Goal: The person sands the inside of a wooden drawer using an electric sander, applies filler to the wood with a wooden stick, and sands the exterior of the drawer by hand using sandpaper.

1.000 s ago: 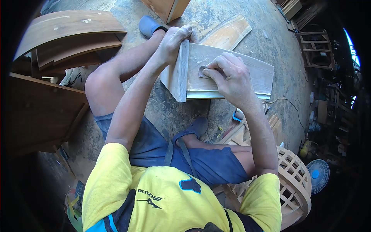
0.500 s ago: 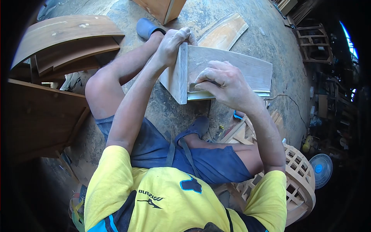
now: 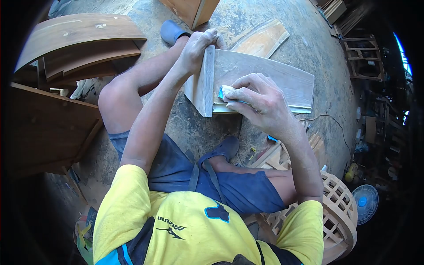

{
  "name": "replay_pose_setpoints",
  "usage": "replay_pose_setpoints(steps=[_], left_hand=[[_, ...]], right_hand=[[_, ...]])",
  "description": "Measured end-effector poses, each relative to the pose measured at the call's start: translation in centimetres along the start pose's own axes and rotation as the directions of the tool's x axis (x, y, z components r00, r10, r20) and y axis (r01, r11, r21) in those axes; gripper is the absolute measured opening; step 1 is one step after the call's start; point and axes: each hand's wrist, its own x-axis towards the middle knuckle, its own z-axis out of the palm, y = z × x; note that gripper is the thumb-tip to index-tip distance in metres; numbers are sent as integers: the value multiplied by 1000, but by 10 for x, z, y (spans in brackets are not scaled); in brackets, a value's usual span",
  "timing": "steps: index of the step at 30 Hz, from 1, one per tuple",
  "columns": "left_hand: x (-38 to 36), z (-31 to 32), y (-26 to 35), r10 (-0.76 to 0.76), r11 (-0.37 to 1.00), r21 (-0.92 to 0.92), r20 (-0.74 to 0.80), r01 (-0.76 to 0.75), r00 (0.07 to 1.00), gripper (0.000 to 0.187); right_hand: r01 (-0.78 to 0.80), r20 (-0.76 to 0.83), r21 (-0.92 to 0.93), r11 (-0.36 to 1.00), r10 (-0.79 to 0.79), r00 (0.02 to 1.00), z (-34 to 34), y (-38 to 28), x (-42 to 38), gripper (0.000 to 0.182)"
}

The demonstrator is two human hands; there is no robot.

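A dusty wooden drawer (image 3: 269, 79) rests tilted in front of me, its front panel (image 3: 204, 88) facing left and its curved-edged side facing up. My left hand (image 3: 199, 49) is closed over the far top corner of the front panel. Between the thumb and fingers of my right hand (image 3: 263, 99) is a small folded piece of sandpaper (image 3: 225, 92), white and blue where it shows. The right fingers are just over the drawer's side, close to the joint with the front panel. Pale dust coats both hands.
Curved brown wooden pieces (image 3: 84, 37) and a large panel (image 3: 48, 128) stand at left. Behind the drawer lies a loose board (image 3: 263, 37), near a wooden box (image 3: 192, 11). A lattice wooden frame (image 3: 338, 194) and a fan (image 3: 365, 203) are at right. A cable (image 3: 331, 116) crosses the floor.
My right hand has turned and shifted slightly, so the white and blue of the folded sandpaper now show. My left hand keeps its hold on the drawer's corner.
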Motion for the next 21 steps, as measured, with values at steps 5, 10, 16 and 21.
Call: replay_pose_setpoints(steps=[5,10,16,21], left_hand=[[0,-1,1,111,986,122,11,-111,994,77],[-1,-6,-17,43,996,78,12,-44,999,75],[-3,-3,-12,84,984,157,6,-84,996,73],[-6,-3,-5,94,983,163,-25,-89,995,72]], right_hand=[[-118,57,77,990,114,992,-2,1,2,20],[-104,-39,189,976,113,993,24,0,14,10],[-45,112,18,999,43,993,6,-3,23,14],[-191,69,12,982,189,980,18,-13,24,15]])
